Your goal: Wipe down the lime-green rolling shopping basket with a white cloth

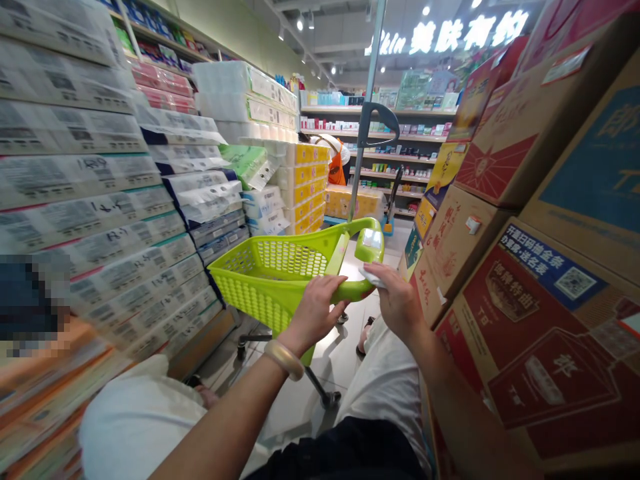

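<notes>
The green basket trolley [273, 267] stands in the middle of the frame in a narrow shop aisle, its wheeled frame on the tiled floor [300, 400]. The basket looks empty. The left hand [315, 310], with a pale bangle [284, 359] on its wrist, is curled over the rear rim of the basket. The right hand [400, 303] lies just beside it on the same rim and pinches a small white slip [373, 277] under its fingers; what the slip is cannot be told.

The trolley is moulded plastic mesh, so it is likely light and stiff, rolling easily yet apt to tip if pressed down at one end. The thick rear rim where both hands sit seems the soundest hold. The grey pole handle [367, 120] rising toward the top centre is another.

Stacked tissue packs [100, 220] fill the left of the frame, and tall cardboard cartons [525, 267] crowd the right, leaving little room at either side of the basket. Farther up the aisle are yellow-wrapped paper rolls [305, 180], and a person in an orange vest [336, 163] bends by them.
</notes>
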`<action>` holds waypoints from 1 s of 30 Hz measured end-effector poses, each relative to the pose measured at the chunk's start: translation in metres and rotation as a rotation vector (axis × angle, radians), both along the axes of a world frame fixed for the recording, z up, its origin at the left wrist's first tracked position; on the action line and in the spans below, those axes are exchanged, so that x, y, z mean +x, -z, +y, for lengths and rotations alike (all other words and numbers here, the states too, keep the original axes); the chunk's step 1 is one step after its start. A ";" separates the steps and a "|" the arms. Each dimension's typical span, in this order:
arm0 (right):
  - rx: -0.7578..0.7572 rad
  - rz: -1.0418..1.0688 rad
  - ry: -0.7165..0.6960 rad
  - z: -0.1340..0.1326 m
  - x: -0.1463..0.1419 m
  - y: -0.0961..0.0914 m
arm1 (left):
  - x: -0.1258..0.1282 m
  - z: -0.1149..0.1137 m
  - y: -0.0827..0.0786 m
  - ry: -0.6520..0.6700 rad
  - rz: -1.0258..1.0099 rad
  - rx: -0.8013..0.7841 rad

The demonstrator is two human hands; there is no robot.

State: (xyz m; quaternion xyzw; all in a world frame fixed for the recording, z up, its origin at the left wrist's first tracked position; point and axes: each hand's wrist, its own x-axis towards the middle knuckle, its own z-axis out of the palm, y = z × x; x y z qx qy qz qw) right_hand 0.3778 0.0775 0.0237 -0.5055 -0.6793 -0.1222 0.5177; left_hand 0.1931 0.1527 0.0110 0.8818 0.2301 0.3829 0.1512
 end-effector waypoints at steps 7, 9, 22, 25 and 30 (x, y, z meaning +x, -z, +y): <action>0.012 -0.080 -0.077 -0.010 -0.032 0.006 | -0.007 0.001 0.000 0.004 -0.032 0.028; -0.009 -0.122 -0.147 -0.013 -0.037 0.005 | -0.010 0.001 -0.001 0.020 -0.039 0.035; -0.023 -0.090 -0.216 -0.013 -0.039 0.002 | -0.028 0.000 -0.001 0.029 -0.065 0.021; -0.040 -0.087 -0.265 -0.014 -0.037 0.001 | -0.033 0.000 -0.001 0.030 -0.069 0.011; -0.009 0.043 -0.140 -0.007 -0.020 0.000 | -0.040 -0.005 -0.004 0.016 -0.058 -0.027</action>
